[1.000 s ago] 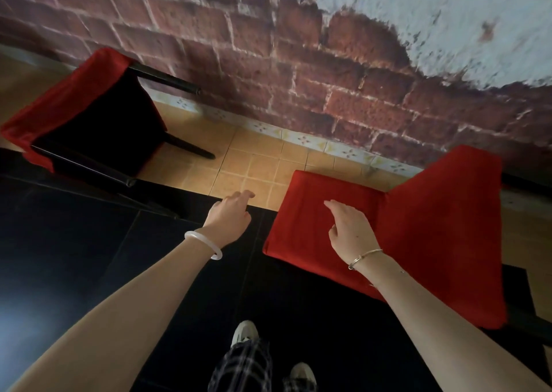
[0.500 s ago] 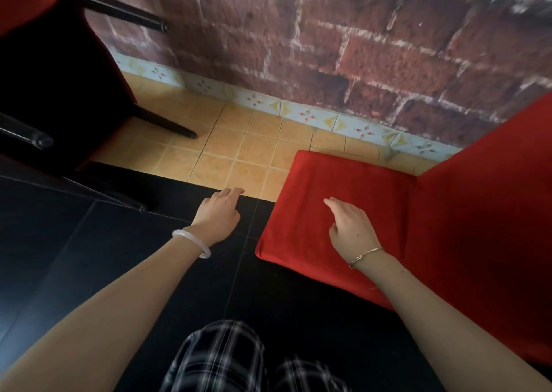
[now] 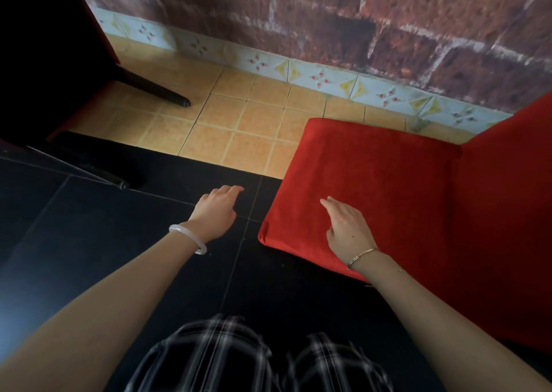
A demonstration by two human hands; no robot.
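Downward, head view, wide-angle: two bare forearms reach fwd from the bottom edge.

The right hand point(image 3: 348, 230) is over the near-left part of the seat of a red fabric-covered chair point(image 3: 388, 176). Its fingers are relaxed and slightly spread, forefinger stretched toward the wall, holding nothing. Can't tell whether it touches the cloth or hovers just above. A thin metal bracelet point(image 3: 361, 256) circles that wrist. The chair stands at right; its seat corner points toward centre frame and its red back rises along the right edge.

The left hand point(image 3: 216, 209) is apart from the chair, just left of the seat's near corner, over black glossy floor tiles point(image 3: 89, 242). Its fingers are loosely extended, palm down, w/ nothing in it. A white smooth bangle point(image 3: 186, 237) sits on that wrist.

Beyond the hands lie orange square floor tiles point(image 3: 254, 116), then a pale patterned skirting strip point(image 3: 322, 78) at the foot of a red brick wall point(image 3: 298, 12), blurred. At top left is a shadowed second chair point(image 3: 44, 63) w/ a slanted black leg point(image 3: 152, 88) resting on the orange tiles. At bottom centre, black-and-white plaid trousers point(image 3: 209, 355), also blurred.
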